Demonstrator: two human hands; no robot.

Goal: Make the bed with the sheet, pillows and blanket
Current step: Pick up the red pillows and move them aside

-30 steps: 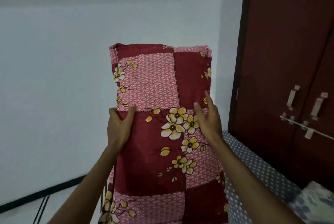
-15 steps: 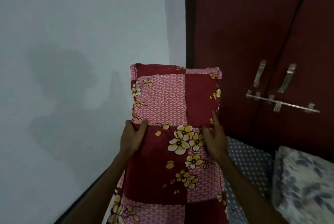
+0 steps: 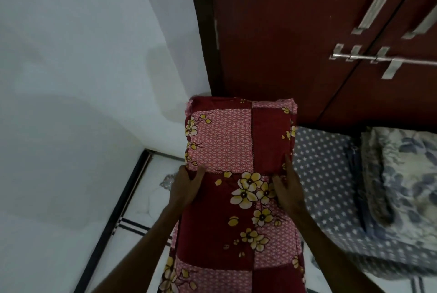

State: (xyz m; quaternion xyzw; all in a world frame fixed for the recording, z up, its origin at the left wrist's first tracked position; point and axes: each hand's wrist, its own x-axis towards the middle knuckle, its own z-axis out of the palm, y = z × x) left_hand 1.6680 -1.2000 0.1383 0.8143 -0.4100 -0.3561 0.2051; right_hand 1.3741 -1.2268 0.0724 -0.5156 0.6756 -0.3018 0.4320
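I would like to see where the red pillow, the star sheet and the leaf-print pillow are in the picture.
red pillow (image 3: pixel 227 148), head view, on its upper pink patch.
star sheet (image 3: pixel 326 174), head view, on a bare stretch beside the red pillow.
leaf-print pillow (image 3: pixel 406 174), head view, on its top face.

Head cam, looks fwd/down, close.

Both arms reach forward; left grip (image 3: pixel 185 186) and right grip (image 3: pixel 287 188) apparently clasp something between them, thumbs forward.
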